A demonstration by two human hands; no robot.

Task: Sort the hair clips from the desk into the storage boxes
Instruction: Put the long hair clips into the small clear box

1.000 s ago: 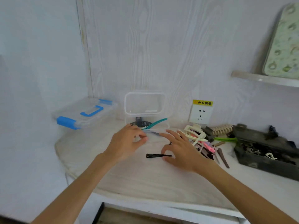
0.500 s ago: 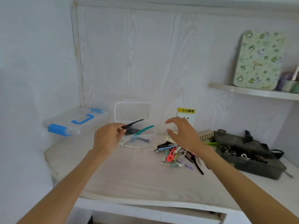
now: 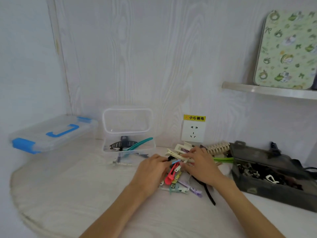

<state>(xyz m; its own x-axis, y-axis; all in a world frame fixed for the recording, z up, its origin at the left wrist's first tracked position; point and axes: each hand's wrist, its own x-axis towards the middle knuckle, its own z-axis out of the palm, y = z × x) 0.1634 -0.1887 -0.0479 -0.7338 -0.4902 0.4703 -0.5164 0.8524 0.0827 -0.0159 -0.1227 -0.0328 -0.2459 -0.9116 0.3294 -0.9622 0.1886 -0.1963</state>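
On the desk (image 3: 72,200), just right of the clear open box (image 3: 127,148), lies a loose pile of hair clips (image 3: 180,176), and both hands are in it. The left hand (image 3: 151,170) rests at the pile's left edge, its fingers (image 3: 163,163) bent toward a small blue clip (image 3: 175,161); whether they actually pinch it cannot be told. The right hand (image 3: 199,164) lies over the pile's far side, its fingers curled onto a long cream clip (image 3: 173,154), though a firm grip on it is not plain either. A red clip (image 3: 171,174) shows between the two hands, with pale green and lilac clips just nearer the camera and a black strip (image 3: 208,193) trailing out beside the right wrist.

Inside the clear open box, whose lid stands upright against the wall, sit a dark claw clip (image 3: 122,144) and a teal clip (image 3: 139,144) that leans over the rim. Left of that box, a closed clear box with blue latches (image 3: 51,133) stands by the corner. Right of the pile, a dark tray (image 3: 274,191) holds a jumble of dark clips, with a beige comb clip (image 3: 218,147) at its near corner. A wall socket (image 3: 193,132) with a yellow label is behind the pile, and a shelf (image 3: 267,91) higher up carries a green patterned tin (image 3: 286,50).
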